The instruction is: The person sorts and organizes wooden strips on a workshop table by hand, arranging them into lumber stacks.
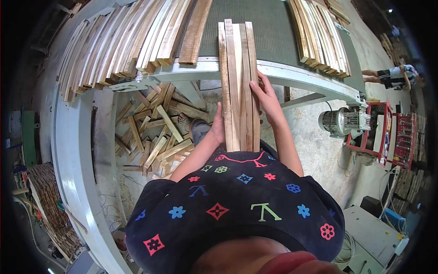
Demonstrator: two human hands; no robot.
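Observation:
A bundle of several narrow wooden strips stands lengthwise before my body, its near ends against my patterned shirt and its far part over the table's metal edge. My left hand presses the left side of the bundle, with its fingers mostly hidden. My right hand is wrapped round the right side, its thumb and index finger on the outer strip. The strips lie side by side, and their far ends are uneven.
Rows of wooden strips lie on the green table surface, at the left and right. Loose offcuts cover the floor below. A motor and red rack stand right. Another person is far right.

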